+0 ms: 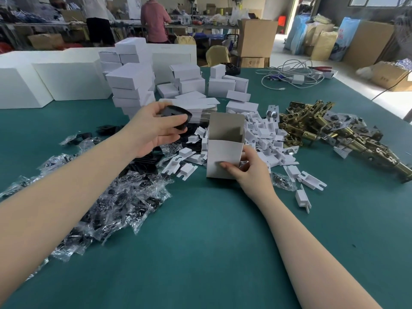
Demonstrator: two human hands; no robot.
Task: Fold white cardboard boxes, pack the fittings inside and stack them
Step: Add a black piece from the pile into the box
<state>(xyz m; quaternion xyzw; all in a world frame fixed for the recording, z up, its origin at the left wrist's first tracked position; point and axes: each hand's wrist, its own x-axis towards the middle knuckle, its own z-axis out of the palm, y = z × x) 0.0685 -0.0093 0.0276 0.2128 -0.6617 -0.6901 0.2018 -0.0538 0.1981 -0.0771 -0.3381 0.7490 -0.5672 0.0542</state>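
An open white cardboard box (224, 150) stands upright on the green table (211, 241), its top flaps up. My right hand (245, 169) grips its lower right corner, thumb on the front face. My left hand (156, 128) is raised just left of the box and holds a black plastic fitting (176, 115) between thumb and fingers. Flat box blanks (196, 105) lie stacked behind the box. A pile of brass latch fittings (330, 128) lies to the right.
Small bags of black parts (107, 197) spread on the left. White cardboard inserts (265, 134) are heaped around the box. Folded white boxes (131, 85) are stacked at the back, next to large white cartons (66, 81). Cables (294, 74) lie far right. People work behind.
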